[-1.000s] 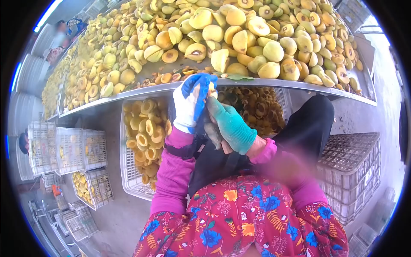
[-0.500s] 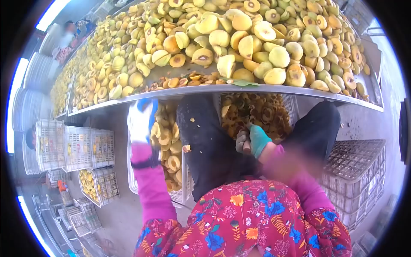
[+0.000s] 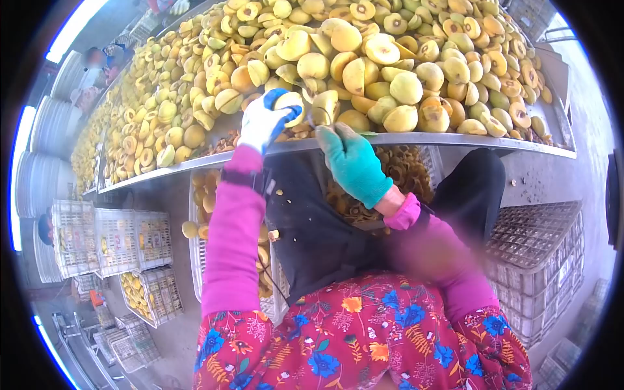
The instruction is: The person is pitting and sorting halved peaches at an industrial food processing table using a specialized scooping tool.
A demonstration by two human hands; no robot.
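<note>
My left hand (image 3: 265,120), in a white and blue glove, is closed on a yellow peach half (image 3: 288,107) above the near rim of the metal table (image 3: 403,138). Just to its right is my right hand (image 3: 351,159), in a teal glove, its fingers closed round a small hand tool. A thin grey tip (image 3: 311,119) pokes out toward the peach half; the tool's exact kind is mostly hidden by the fingers. Halved and whole peaches (image 3: 406,88) are heaped on the table right beyond both hands.
Below the table, a white crate (image 3: 281,305) of peach halves stands by my left leg. A container of brown-yellow scraps (image 3: 403,169) sits between my knees. Grey crates (image 3: 536,240) are stacked at right, white crates (image 3: 114,237) at left. Another person (image 3: 94,62) is at far left.
My left hand has risen from above the crate to the table edge and now holds a peach half. My right hand has come up from between my knees to meet it, tool still held.
</note>
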